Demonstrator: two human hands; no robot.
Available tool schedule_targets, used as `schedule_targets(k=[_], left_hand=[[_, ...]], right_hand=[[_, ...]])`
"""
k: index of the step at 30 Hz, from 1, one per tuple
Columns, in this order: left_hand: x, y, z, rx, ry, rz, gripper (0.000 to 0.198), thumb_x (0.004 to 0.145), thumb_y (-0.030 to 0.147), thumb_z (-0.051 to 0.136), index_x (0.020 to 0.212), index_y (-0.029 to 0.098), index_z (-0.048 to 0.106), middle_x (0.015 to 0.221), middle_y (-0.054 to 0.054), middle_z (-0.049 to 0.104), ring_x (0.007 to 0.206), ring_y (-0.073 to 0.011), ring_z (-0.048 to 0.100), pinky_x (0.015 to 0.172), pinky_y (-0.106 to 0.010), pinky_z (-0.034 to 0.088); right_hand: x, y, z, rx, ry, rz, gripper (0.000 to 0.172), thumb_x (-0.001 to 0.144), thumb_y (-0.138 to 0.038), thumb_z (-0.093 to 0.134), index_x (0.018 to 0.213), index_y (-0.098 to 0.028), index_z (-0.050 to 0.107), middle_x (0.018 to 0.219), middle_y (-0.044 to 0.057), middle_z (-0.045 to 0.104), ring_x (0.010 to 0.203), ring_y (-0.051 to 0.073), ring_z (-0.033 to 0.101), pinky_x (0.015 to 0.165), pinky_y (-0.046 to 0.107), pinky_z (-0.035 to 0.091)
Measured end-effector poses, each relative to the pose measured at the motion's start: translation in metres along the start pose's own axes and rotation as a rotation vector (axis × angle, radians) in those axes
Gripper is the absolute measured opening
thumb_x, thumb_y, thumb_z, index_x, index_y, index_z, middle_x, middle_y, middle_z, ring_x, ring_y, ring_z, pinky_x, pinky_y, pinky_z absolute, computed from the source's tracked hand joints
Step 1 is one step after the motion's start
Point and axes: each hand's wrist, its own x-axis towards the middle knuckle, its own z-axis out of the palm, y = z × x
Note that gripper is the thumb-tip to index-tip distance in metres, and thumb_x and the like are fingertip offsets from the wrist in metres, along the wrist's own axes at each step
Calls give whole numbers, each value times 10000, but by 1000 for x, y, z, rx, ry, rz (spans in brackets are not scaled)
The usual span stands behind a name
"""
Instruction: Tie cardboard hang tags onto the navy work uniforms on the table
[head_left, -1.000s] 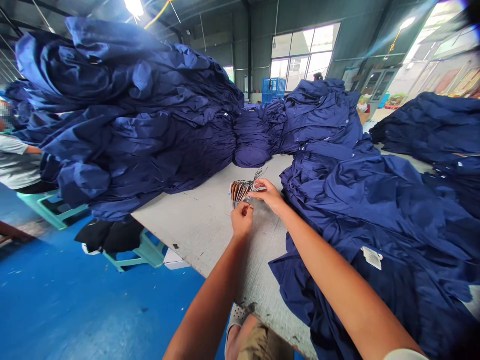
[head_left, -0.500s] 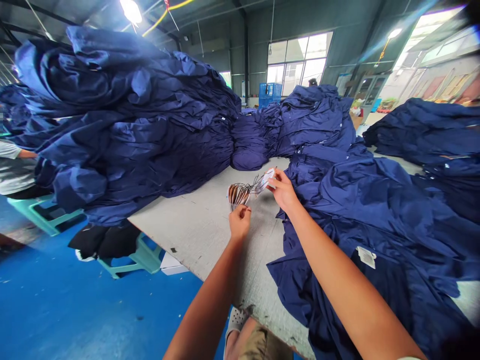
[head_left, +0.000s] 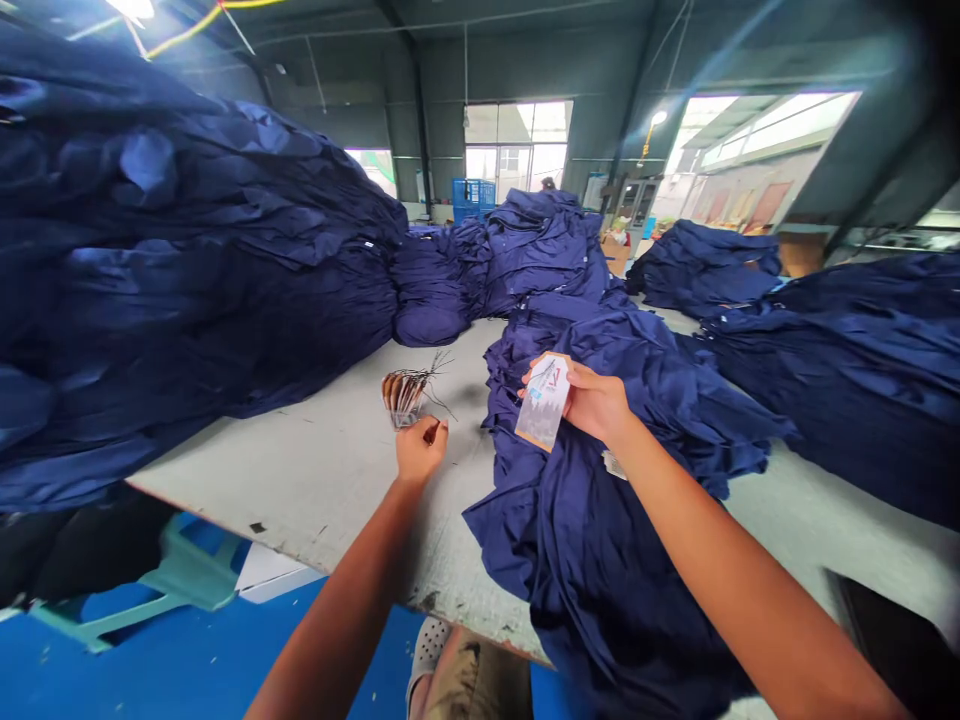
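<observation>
My left hand is closed on a fanned bundle of hang tags, brown-edged with thin black strings sticking up from the top. It is above the pale tabletop. Between the thumb and fingers of my right hand is a single hang tag, white above with a red mark and a grey tree print below. This tag is over a dark blue garment spread on the table. A small white label shows on the garment, partly covered by my right forearm.
Tall heaps of dark blue garments rise on the left and more lie at the back and right. The worn table edge runs along the front. Below it are a green stool and a white box. A black flat object lies at right.
My right hand has drawn one tag away from the bundle, rightward over the garment, its printed face now showing. The view has turned to the right. My left hand still holds the bundle.
</observation>
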Motion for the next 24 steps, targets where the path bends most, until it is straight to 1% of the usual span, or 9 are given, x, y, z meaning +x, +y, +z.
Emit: schedule_targets(k=[3,5,7,10,12,15,17,21,24], left_hand=[[-3,31,10,7,-79,119,346,816,406,650,559,206,534,492,19,461,507,-127,429,571,-281,316],[-7,62,23,-46,-204,200,354,846,438,651,594,197,586,521,3,521,522,-131,474,582,-277,357],[-13,98,40,-208,-474,179,404,893,490,623,627,185,633,560,-28,602,537,-143,540,587,-276,412],[-21,143,68,-538,-937,-6,445,894,576,632,795,153,730,764,-112,748,628,-192,674,633,-308,523],[-21,162,84,-632,-1074,-118,449,858,584,692,829,139,746,835,-145,774,672,-218,721,647,-319,554],[-15,170,100,-652,-1068,-226,396,809,533,774,848,140,738,902,-152,785,688,-224,746,614,-305,567],[-11,169,105,-642,-1064,-240,374,777,498,810,887,150,727,928,-138,785,669,-213,741,571,-287,556],[-18,162,113,-585,-1064,-156,390,736,466,837,962,174,710,895,-89,770,592,-160,679,472,-233,448],[-29,157,117,-536,-985,-92,380,726,441,847,969,185,706,881,-52,738,571,-134,642,469,-229,409]], right_hand=[[-44,-6,-19,43,10,9,524,648,-414,750,1111,-171,725,1066,126,775,987,356,748,1005,568,525],[-70,-5,-31,65,36,25,542,654,-423,744,1128,-159,727,1058,134,778,967,358,752,1024,580,513],[-91,-2,-42,77,80,43,548,674,-430,730,1154,-166,719,1063,140,781,985,367,752,1023,590,511],[-112,7,-54,93,174,44,524,703,-435,714,1168,-194,702,1088,138,784,1019,373,751,1016,588,519],[-121,15,-61,98,233,32,508,727,-454,705,1173,-210,693,1124,132,781,1029,366,751,1027,576,520],[-130,29,-69,108,289,12,509,776,-526,681,1197,-241,674,1169,115,774,1074,355,746,1053,564,515],[-132,37,-72,126,307,9,526,805,-588,664,1217,-262,660,1189,101,771,1107,347,740,1062,550,516],[-130,48,-77,133,349,45,586,853,-688,622,1249,-259,667,1170,95,781,1090,319,750,1037,489,538],[-125,56,-80,78,511,76,596,792,-706,697,1124,-213,733,1057,103,800,980,301,764,920,431,582]])
